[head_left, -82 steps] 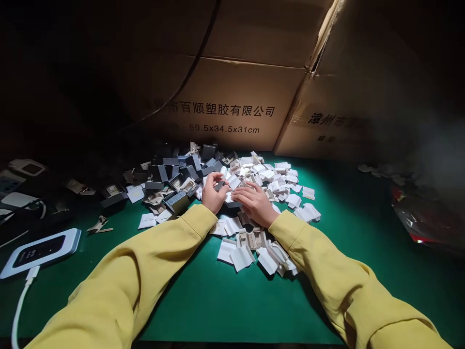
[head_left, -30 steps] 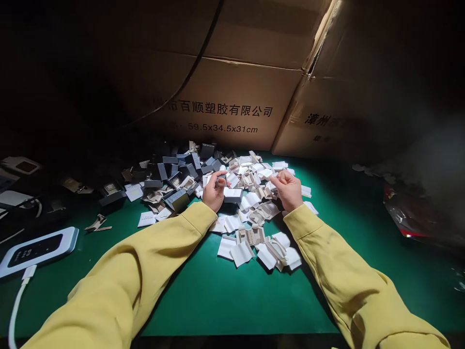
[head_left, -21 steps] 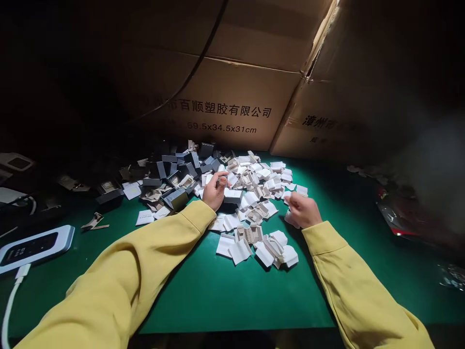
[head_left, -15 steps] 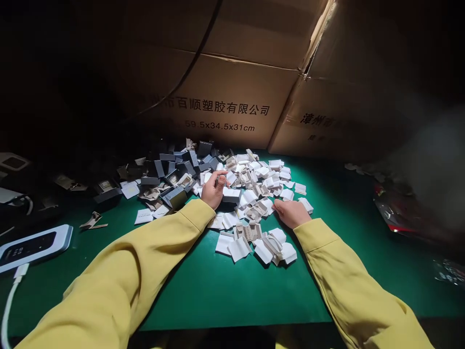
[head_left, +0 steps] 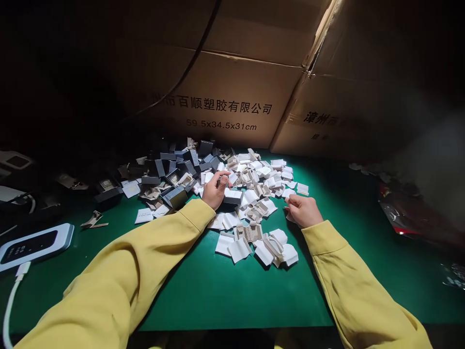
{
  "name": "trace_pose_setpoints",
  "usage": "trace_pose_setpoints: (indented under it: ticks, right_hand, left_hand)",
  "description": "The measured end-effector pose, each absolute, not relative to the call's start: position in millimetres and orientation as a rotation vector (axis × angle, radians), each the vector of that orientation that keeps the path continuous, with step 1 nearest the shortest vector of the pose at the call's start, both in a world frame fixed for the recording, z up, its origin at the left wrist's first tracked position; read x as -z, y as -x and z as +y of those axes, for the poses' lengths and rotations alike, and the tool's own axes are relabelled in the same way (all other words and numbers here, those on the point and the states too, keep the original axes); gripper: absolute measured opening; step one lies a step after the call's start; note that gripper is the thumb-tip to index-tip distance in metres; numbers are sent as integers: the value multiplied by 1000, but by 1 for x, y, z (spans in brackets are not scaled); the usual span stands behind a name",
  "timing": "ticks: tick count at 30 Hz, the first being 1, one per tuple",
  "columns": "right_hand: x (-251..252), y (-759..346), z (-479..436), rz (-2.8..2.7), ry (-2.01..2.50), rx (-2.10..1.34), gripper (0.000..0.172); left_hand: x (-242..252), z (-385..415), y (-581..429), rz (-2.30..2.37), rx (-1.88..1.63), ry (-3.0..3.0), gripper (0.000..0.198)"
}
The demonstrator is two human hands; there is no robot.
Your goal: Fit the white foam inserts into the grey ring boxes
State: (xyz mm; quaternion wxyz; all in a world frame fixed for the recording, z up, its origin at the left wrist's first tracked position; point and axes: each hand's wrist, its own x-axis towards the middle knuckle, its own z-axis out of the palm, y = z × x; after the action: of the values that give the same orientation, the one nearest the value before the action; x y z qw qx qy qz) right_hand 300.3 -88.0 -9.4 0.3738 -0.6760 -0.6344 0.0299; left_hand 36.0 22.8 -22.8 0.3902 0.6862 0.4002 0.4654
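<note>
Filling the upper half of the frame, two brown cardboard cartons [head_left: 236, 82] stand side by side; their insides do not show. Below them spreads a green bench [head_left: 218, 300], and two yellow sleeves [head_left: 138, 252] reach over it from the lower corners.

In the middle of the frame lies a broad heap of white pieces [head_left: 269, 182], folded and bent, many opened out, with a smaller group of white and grey-brown pieces [head_left: 240, 249] nearer the lower edge. Left of the heap sits a jumble of dark boxes [head_left: 174, 198]; some gape open and show paler stuff, too dim to identify. Judged from these piles, the handling looks partway: plenty of pieces lie loose and unfolded, while several dark boxes keep their shape.

At the left edge rests a white device with a dark screen [head_left: 36, 245]. At the right, a clear plastic bag with red on it [head_left: 407, 208] lies in gloom, its contents unclear.

Just left of centre, the left hand [head_left: 215, 190] has bent fingers and a raised thumb beside a dark box with a white top [head_left: 233, 196]; whether it grips that box I cannot tell. Right of centre, the right hand [head_left: 305, 210] is curled, fingertips hidden, close to a small white piece [head_left: 288, 193]; any hold is unclear.
</note>
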Motion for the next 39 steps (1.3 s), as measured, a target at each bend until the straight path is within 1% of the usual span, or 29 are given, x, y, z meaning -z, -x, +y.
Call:
trace_pose_setpoints:
  ticks: [3, 6, 7, 9, 10, 12, 13, 15, 19, 24, 28, 29, 31, 32, 34, 35, 37, 39]
  right_hand:
    - [16, -303, -83, -1688, 1855, -66, 37]
    - [18, -301, -82, -1629, 1866, -8, 36]
    - [17, -299, -83, -1605, 1846, 3, 31]
    - [14, -295, -85, -1591, 1755, 26, 12]
    - [12, -293, -86, -1602, 1695, 55, 5]
    - [9, -291, -88, -1636, 1597, 145, 16]
    - [9, -291, -89, -1655, 1573, 186, 18]
    - [9, -293, -90, -1708, 1560, 210, 15]
    - [11, -292, -90, -1874, 1566, 114, 9]
    - [10, -275, -94, -1879, 1580, 40, 9]
    - [4, -261, -95, -1741, 1452, -165, 16]
    - [1, -260, -95, -1648, 1390, -246, 16]
    - [-3, -262, -93, -1417, 1229, -481, 11]
    - [-4, -266, -92, -1302, 1131, -622, 16]
    - [-4, -278, -90, -1191, 935, -911, 41]
    - [-2, -285, -90, -1186, 846, -991, 51]
    - [5, -302, -93, -1355, 732, -1032, 66]
    - [15, -317, -96, -1700, 847, -986, 72]
  left_hand:
    - [22, 22, -36, 1024, -1168, -1765, 57]
    - [22, 22, -36, 1021, -1159, -1779, 56]
    - [22, 22, -36, 1029, -1156, -1780, 56]
    - [23, 23, -36, 1036, -1149, -1777, 56]
    - [23, 23, -36, 1028, -1148, -1771, 56]
    - [24, 23, -36, 996, -1147, -1756, 56]
    - [24, 23, -36, 983, -1145, -1752, 55]
    - [24, 23, -36, 973, -1142, -1753, 55]
    - [21, 21, -36, 964, -1141, -1758, 57]
    - [19, 15, -37, 877, -1181, -1774, 64]
    - [22, 6, -40, 673, -1220, -1833, 66]
    - [23, 4, -41, 648, -1208, -1850, 66]
    - [24, 2, -42, 638, -1181, -1888, 66]
    - [24, 1, -42, 644, -1174, -1906, 66]
    - [25, 2, -41, 667, -1173, -1929, 64]
    - [25, 2, -41, 678, -1176, -1934, 63]
    - [26, 3, -41, 699, -1174, -1940, 61]
    - [25, 4, -41, 712, -1166, -1944, 60]
